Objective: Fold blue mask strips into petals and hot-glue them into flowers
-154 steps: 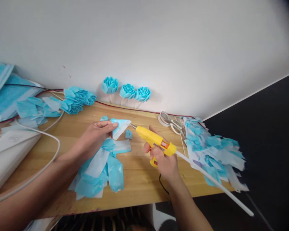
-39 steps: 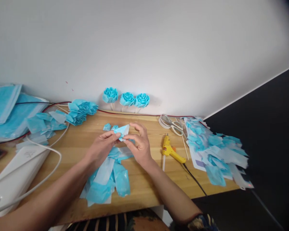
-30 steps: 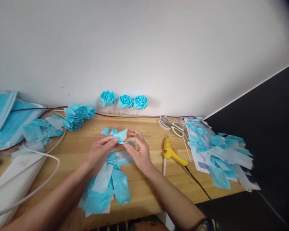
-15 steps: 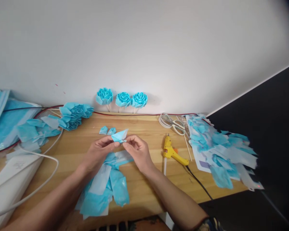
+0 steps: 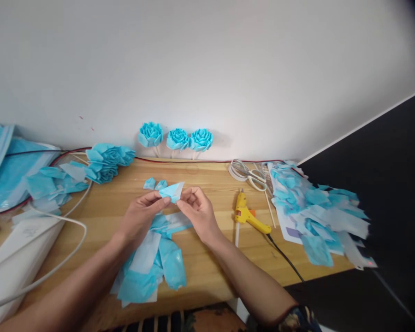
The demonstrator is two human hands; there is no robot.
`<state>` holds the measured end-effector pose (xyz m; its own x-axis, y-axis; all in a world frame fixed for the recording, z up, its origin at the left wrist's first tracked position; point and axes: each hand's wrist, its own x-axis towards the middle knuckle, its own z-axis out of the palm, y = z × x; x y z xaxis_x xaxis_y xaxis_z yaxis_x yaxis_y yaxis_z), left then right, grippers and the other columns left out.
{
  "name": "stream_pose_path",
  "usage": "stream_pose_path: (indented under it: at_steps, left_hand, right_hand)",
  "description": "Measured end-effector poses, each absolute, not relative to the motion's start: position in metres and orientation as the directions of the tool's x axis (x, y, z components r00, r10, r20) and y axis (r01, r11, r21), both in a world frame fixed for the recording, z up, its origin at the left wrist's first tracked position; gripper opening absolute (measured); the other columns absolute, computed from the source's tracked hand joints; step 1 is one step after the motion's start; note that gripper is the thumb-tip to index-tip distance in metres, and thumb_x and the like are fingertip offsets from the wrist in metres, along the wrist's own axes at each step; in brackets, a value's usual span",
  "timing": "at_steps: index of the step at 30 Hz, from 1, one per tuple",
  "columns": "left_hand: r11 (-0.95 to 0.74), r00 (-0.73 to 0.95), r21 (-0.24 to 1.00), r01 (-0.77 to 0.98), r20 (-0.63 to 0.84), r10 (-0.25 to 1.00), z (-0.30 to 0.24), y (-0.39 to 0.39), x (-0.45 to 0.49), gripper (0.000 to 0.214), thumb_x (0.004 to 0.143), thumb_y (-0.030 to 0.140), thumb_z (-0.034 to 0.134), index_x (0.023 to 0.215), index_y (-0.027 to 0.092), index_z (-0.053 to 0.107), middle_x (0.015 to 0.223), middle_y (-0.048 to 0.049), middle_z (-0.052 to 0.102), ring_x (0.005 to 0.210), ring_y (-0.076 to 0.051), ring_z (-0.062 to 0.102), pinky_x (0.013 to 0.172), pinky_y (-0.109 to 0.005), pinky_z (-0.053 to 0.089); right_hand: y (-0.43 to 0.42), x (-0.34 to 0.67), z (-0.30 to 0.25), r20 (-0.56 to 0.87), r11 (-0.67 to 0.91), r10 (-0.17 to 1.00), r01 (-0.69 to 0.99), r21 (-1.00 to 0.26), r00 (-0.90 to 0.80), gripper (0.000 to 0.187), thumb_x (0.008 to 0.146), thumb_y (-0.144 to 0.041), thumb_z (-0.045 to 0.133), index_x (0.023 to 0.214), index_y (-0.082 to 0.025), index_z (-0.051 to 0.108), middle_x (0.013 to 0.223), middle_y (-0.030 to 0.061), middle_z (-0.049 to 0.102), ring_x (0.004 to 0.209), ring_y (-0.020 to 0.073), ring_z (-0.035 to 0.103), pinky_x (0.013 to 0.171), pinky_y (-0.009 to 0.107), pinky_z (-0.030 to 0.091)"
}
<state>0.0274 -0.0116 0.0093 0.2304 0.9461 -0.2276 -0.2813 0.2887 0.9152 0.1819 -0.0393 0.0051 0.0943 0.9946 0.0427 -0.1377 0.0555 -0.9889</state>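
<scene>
My left hand (image 5: pixel 140 217) and my right hand (image 5: pixel 198 213) meet over the middle of the wooden table (image 5: pixel 207 182). Both pinch a small folded blue paper piece (image 5: pixel 173 190) between fingertips, held a little above the tabletop. Under my hands lies a loose pile of blue and white paper strips (image 5: pixel 152 258). A yellow glue gun (image 5: pixel 249 217) lies on the table to the right of my right hand, nobody holding it.
Three blue paper flowers (image 5: pixel 176 138) lean on the wall at the back. More flowers (image 5: pixel 107 159) and blue scraps lie at left, with a white box (image 5: pixel 17 249) and a white cable. Scissors (image 5: pixel 249 171) and a sheet with blue scraps (image 5: pixel 314 212) are at right.
My right hand has put the glue gun down on the table and joined the left on the blue paper piece. In the last second both hands only shift their fingers slightly.
</scene>
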Motion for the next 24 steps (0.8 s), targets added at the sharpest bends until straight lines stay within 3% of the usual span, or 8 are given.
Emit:
stream_pose_path:
  at_steps: [3,6,14,24]
  left_hand:
    - [0.297,0.244,0.91,-0.289,-0.23,0.942,0.01,-0.012,0.028,0.027,0.063,0.042,0.088,0.075,0.02,0.077,0.076,-0.0024,0.073,0.072,-0.017,0.062,0.071,-0.027,0.047]
    - [0.286,0.226,0.917,-0.279,-0.227,0.947,0.01,-0.012,0.029,0.025,0.063,0.041,0.088,0.074,0.021,0.077,0.076,-0.002,0.074,0.072,-0.018,0.062,0.071,-0.027,0.048]
    - [0.249,0.188,0.942,-0.226,-0.208,0.96,0.013,-0.013,0.031,0.022,0.061,0.039,0.088,0.07,0.022,0.076,0.073,0.0,0.073,0.074,-0.018,0.063,0.076,-0.028,0.048]
    - [0.255,0.221,0.951,-0.176,-0.215,0.951,0.008,-0.014,0.027,0.023,0.064,0.039,0.087,0.077,0.022,0.079,0.076,-0.0001,0.074,0.07,-0.016,0.061,0.071,-0.025,0.047]
  right_hand:
    - [-0.038,0.183,0.004,0.046,0.051,0.999,-0.184,-0.982,0.027,0.045,0.075,-0.034,0.077,0.115,-0.025,0.057,0.092,0.0004,0.068,0.09,0.0166,0.065,0.085,0.033,0.053]
    - [-0.037,0.185,0.001,0.039,0.037,0.999,-0.206,-0.978,-0.01,0.056,0.075,-0.036,0.077,0.126,-0.027,0.054,0.1,0.0014,0.069,0.098,0.0184,0.066,0.092,0.036,0.053]
    - [-0.036,0.186,-0.007,0.123,0.118,0.992,-0.153,-0.981,-0.027,0.086,0.077,-0.036,0.075,0.15,-0.031,0.03,0.107,0.0023,0.065,0.097,0.0164,0.065,0.088,0.033,0.054]
    - [-0.036,0.189,-0.006,0.108,0.105,0.994,-0.175,-0.979,-0.004,0.074,0.081,-0.024,0.069,0.148,-0.029,0.038,0.081,-0.0051,0.06,0.076,0.0115,0.058,0.075,0.026,0.048]
